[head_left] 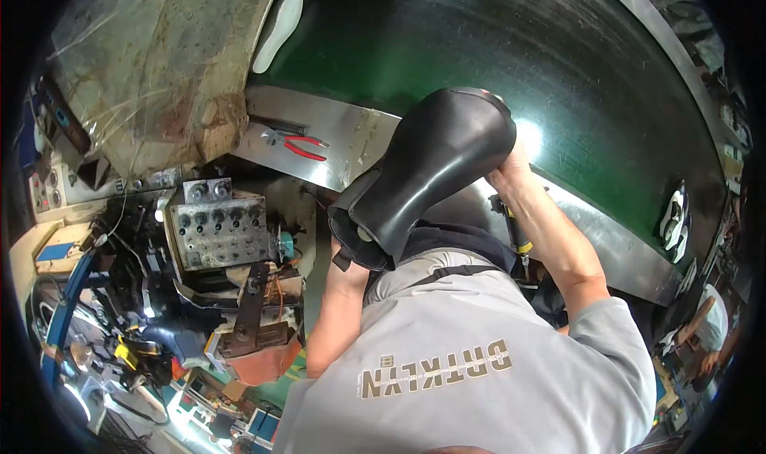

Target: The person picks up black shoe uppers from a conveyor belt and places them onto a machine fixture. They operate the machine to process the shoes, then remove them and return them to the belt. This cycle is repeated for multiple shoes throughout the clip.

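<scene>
A black leather boot upper is held tilted in front of my chest, its rounded end up and to the right, its open top down and to the left. My left hand grips the rim of that opening; a fingertip shows inside it, and a small black strap hangs beside the wrist. Around the far rounded end, my right hand holds the upper from its right side, most of its fingers hidden behind the leather. Whether anything is inside the upper cannot be seen.
Red-handled pliers lie on a metal ledge before a dark green conveyor belt. White sole-shaped pieces rest at its left edge, black-and-white shoes at its right. A machine control box stands left; another person is far right.
</scene>
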Tool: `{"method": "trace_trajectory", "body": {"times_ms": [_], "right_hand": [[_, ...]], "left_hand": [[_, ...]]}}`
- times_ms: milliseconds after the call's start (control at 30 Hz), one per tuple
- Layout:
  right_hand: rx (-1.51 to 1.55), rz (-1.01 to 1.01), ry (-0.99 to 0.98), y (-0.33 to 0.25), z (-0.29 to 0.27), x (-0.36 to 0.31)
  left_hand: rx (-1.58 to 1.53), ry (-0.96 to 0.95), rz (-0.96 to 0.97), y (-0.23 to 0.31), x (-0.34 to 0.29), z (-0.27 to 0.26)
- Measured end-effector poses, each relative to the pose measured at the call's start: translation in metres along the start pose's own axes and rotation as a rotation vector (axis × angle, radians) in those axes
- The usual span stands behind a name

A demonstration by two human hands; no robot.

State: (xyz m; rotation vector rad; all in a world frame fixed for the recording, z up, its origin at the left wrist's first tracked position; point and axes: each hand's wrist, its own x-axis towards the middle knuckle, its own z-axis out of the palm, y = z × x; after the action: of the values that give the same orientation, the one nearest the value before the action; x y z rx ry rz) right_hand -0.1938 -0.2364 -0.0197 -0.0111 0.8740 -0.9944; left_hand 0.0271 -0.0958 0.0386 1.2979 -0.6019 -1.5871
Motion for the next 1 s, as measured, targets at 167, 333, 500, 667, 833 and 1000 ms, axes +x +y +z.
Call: {"method": "trace_trajectory", "body": {"times_ms": [167,333,500,667,833,1000], "right_hand": [[-0.291,-0.255,0.013,-0.003,0.025,-0.015],[-0.278,-0.037,-0.090,-0.009,0.007,-0.005],[-0.397,-0.131,0.001,0.000,0.004,0.019],[-0.403,-0.192,-0.010,0.015,0.010,0.033],[-0.563,-0.307,-0.140,0.010,0.023,0.037],[-0.811,-0.115,-0.351,0.024,0.068,0.002]], "left_hand": [[0.117,0.123,0.089,-0.022,-0.006,-0.010],[0.454,0.076,0.324,-0.025,-0.008,-0.020],[-0.778,0.278,-0.143,-0.028,-0.009,-0.026],[-0.798,0.395,-0.106,-0.035,-0.005,-0.024],[-0.796,0.228,-0.110,-0.035,-0.016,-0.020],[-0.522,0.099,-0.175,-0.040,-0.041,-0.035]]}}
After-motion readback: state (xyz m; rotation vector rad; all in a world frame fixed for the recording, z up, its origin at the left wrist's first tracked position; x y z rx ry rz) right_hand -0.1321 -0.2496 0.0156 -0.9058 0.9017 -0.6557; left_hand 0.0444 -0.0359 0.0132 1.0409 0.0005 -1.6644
